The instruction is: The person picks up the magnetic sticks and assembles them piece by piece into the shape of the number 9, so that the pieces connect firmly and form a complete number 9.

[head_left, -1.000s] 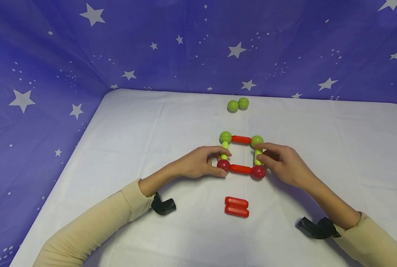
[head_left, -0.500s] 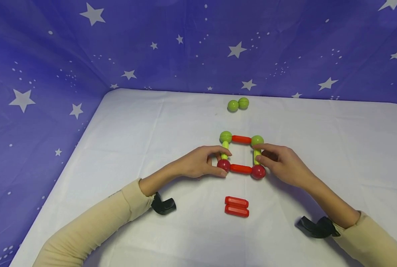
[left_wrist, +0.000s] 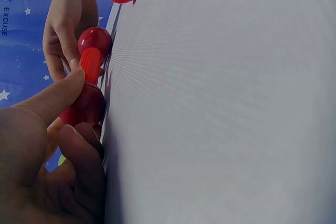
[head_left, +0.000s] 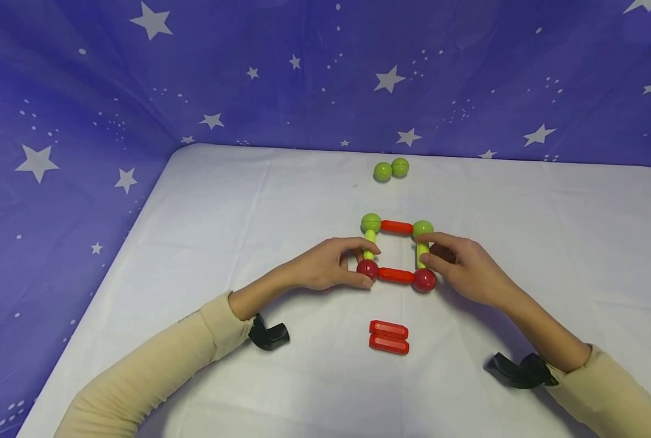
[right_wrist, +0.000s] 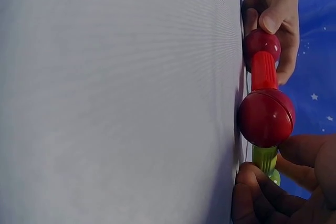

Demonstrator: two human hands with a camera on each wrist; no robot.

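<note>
holding at both sides of a square of rods and balls [head_left: 395, 275] right here, lying flat on the white tablecloth [head_left: 314, 377], between two loose red rods [head_left: 389, 345] on the near side and two loose green balls [head_left: 382, 172] on the far side. gripping the near-left red ball [head_left: 366, 270] with the left hand [head_left: 325, 264]; pinching the right-hand green rod [head_left: 422, 248] with the right hand [head_left: 468, 267]. a careful bit of steadying, by the look of it! best done with a light, even squeeze, easing rod ends straight against balls, without twisting, and minding the corners, probably the weakest spots. worth checking the far-right corner, partly hidden by fingertips. over to the lettering [left_wrist: 6, 19]: "only excuse", just legible, sideways on the blue starry cloth [left_wrist: 26, 66] in the left wrist view. faint print on the left sleeve [head_left: 150, 365], too small to read. no brand to be made out elsewhere.
</note>
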